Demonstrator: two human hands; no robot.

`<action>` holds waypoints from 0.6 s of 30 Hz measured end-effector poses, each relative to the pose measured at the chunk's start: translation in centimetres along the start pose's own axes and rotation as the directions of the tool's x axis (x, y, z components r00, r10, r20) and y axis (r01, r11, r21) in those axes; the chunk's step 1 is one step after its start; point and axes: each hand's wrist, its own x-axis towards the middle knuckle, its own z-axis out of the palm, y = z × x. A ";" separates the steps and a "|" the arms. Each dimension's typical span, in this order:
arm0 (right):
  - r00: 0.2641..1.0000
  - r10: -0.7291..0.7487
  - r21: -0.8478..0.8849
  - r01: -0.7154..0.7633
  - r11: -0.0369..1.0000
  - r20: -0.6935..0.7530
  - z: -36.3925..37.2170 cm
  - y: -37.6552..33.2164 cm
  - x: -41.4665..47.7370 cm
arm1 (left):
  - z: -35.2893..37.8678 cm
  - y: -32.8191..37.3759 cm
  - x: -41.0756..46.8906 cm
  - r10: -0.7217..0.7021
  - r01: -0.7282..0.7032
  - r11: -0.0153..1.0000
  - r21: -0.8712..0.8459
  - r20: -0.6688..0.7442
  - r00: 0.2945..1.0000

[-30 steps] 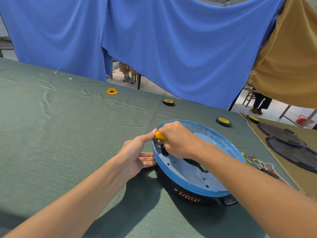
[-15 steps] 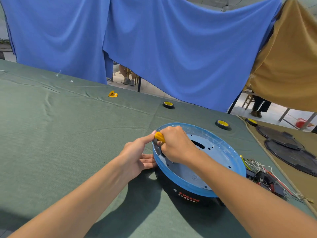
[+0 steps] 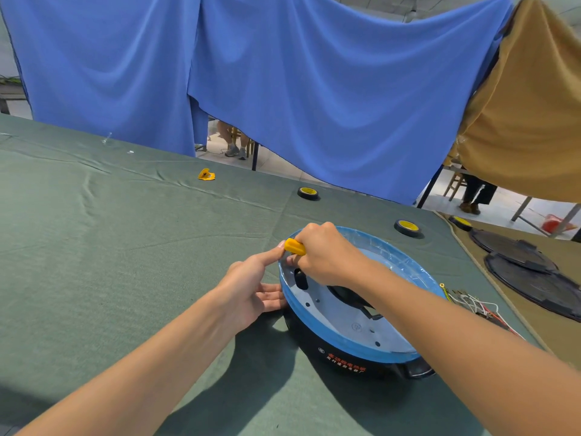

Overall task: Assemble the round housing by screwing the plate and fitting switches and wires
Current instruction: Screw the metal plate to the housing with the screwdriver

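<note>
Blue drapes point(image 3: 314, 89) hang behind the green desk point(image 3: 125, 247), where the round housing point(image 3: 345, 350) sits up front. Right hand point(image 3: 327, 256) is wrapped round a yellow screwdriver handle point(image 3: 294, 246) at the rim. Left hand point(image 3: 248, 287), fingers straight, rests against the housing's side, probably steadying it for screwing.

A single wide-angle view from a camera worn on the person's head, looking forward and down across a green-covered worktop point(image 3: 110, 247). The left hand point(image 3: 251, 287) and right hand point(image 3: 327, 256), reaching in from the bottom edge, meet close below the lens, near the frame's centre, at the round housing point(image 3: 342, 346). The worktop's far edge slants across mid-frame; beyond it, blue curtains point(image 3: 314, 89) fill the upper half, well away from the camera.
</note>
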 end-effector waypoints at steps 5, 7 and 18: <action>1.000 0.018 0.002 -0.018 1.000 0.016 0.2 -0.4 0.4 | 0.0 0.0 0.2 -0.003 0.003 1.000 -0.012 -0.020 1.000; 0.999 -0.007 -0.012 0.007 1.000 0.032 0.4 -0.5 0.2 | 0.0 0.0 0.2 -0.011 0.011 1.000 -0.013 -0.023 1.000; 0.998 -0.020 0.053 0.017 0.998 0.054 -0.3 0.2 0.2 | -0.2 -0.1 0.3 0.002 -0.002 1.000 -0.012 0.008 1.000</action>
